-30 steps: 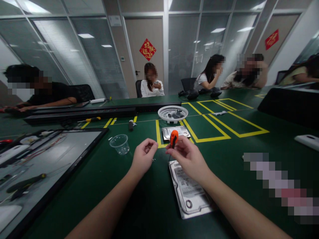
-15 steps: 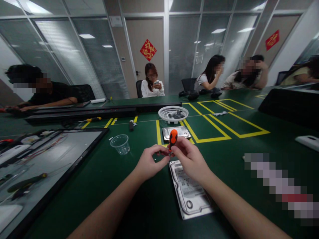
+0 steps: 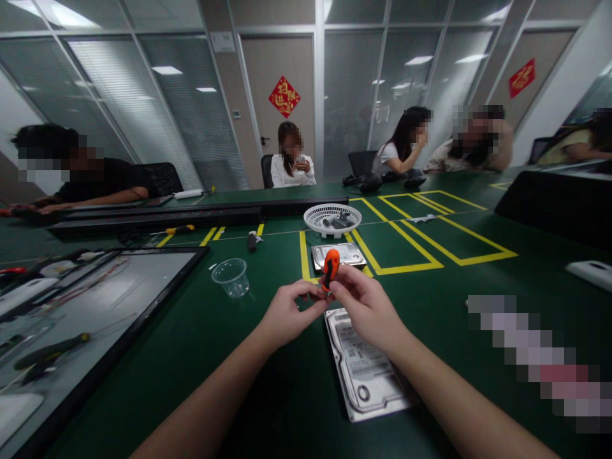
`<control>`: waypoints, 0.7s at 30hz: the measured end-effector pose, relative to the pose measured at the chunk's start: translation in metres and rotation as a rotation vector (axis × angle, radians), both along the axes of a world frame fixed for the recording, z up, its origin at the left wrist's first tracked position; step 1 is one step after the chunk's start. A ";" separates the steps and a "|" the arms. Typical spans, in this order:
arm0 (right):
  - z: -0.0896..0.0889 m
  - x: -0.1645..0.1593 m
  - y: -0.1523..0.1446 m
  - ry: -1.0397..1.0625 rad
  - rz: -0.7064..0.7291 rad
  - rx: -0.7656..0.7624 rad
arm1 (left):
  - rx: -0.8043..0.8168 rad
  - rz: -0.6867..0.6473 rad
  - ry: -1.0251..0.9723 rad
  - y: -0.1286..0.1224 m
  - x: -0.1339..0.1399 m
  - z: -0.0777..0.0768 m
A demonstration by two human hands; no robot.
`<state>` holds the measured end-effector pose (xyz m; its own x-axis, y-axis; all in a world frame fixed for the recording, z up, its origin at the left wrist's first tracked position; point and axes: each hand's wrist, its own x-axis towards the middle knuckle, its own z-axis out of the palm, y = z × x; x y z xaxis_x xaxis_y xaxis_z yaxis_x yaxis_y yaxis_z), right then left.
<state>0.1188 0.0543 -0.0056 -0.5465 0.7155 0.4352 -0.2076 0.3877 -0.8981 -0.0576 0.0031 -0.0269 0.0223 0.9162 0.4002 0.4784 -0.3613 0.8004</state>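
Since 1 second ago, the left hand (image 3: pixel 294 312) has moved across to meet the right hand (image 3: pixel 370 309), its fingers curled; whether they pinch anything, I cannot tell. The hard drive (image 3: pixel 367 366) lies below the right hand, likely for easy reach, while that hand grips the orange screwdriver (image 3: pixel 331 264) near-upright, perhaps for control.

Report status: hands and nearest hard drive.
Right hand holds screwdriver. Left hand by its lower end, contact unclear. Hard drive flat, partly covered by right forearm.

Shiny metal on the nearer hard drive (image 3: pixel 366 373); smooth plastic on the screwdriver (image 3: pixel 331 264); clear, glossy plastic on the cup (image 3: pixel 233 280).
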 end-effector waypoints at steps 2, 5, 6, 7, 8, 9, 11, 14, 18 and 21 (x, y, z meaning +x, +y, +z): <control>0.001 0.000 -0.001 -0.007 -0.017 0.011 | -0.009 -0.004 0.015 0.001 -0.001 -0.001; 0.000 0.001 -0.002 -0.020 -0.041 0.024 | -0.007 -0.025 0.014 0.002 -0.001 -0.002; 0.000 0.001 -0.002 -0.019 -0.043 0.024 | -0.004 -0.032 0.010 0.002 -0.001 -0.002; 0.000 0.001 -0.002 -0.013 -0.040 0.019 | -0.002 -0.038 0.005 0.002 -0.001 -0.002; 0.000 0.000 -0.002 -0.001 -0.029 0.009 | -0.001 -0.041 0.000 0.002 -0.001 -0.002; 0.000 0.000 -0.002 0.014 -0.014 -0.003 | -0.002 -0.042 -0.005 0.002 -0.001 -0.002; 0.000 -0.001 -0.001 0.033 0.017 -0.024 | -0.006 -0.037 -0.013 0.002 -0.001 -0.002; 0.001 -0.001 -0.001 0.017 0.019 -0.014 | -0.006 -0.032 -0.013 0.001 -0.001 -0.002; 0.001 -0.001 -0.001 -0.008 -0.027 0.017 | -0.006 -0.040 -0.001 0.001 -0.001 -0.003; 0.001 0.000 -0.001 0.005 -0.039 0.012 | 0.003 -0.047 0.000 0.001 -0.001 -0.003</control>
